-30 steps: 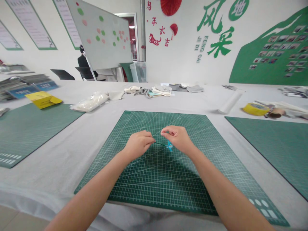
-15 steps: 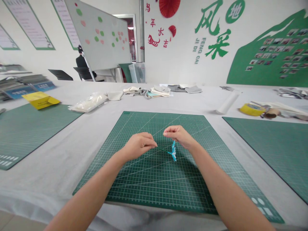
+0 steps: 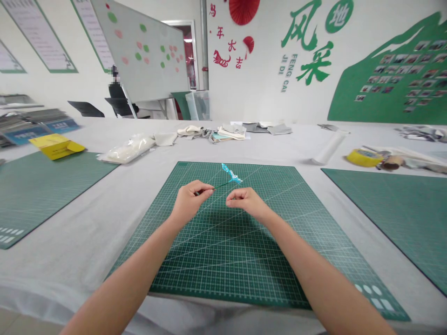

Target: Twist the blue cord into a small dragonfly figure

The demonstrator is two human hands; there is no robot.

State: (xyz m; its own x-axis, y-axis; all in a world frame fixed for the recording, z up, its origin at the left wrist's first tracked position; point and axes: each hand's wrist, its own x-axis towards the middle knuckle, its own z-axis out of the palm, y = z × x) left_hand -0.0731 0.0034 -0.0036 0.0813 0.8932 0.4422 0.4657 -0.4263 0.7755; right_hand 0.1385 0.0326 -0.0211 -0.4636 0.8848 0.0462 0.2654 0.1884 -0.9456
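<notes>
Between the thumb and fingers of my left hand is the thin green stem of a light-blue and white artificial flower. The stem slants up to the right, and the flower head is raised above the green cutting mat. My right hand is just below and to the right of the flower, apart from it. Its fingers are curled with thumb and fingertips pinched together. Anything in that pinch is too small to make out.
Cutting mats lie at left and right. Further back are a yellow box, a plastic bag, fabric pieces, a white roll and yellow tape. A person sits beyond the whiteboard.
The flower has swung from low right, pointing sideways, to further up and away. My left hand has moved slightly left and up; my right hand has come lower and left, now nearer than the flower.
</notes>
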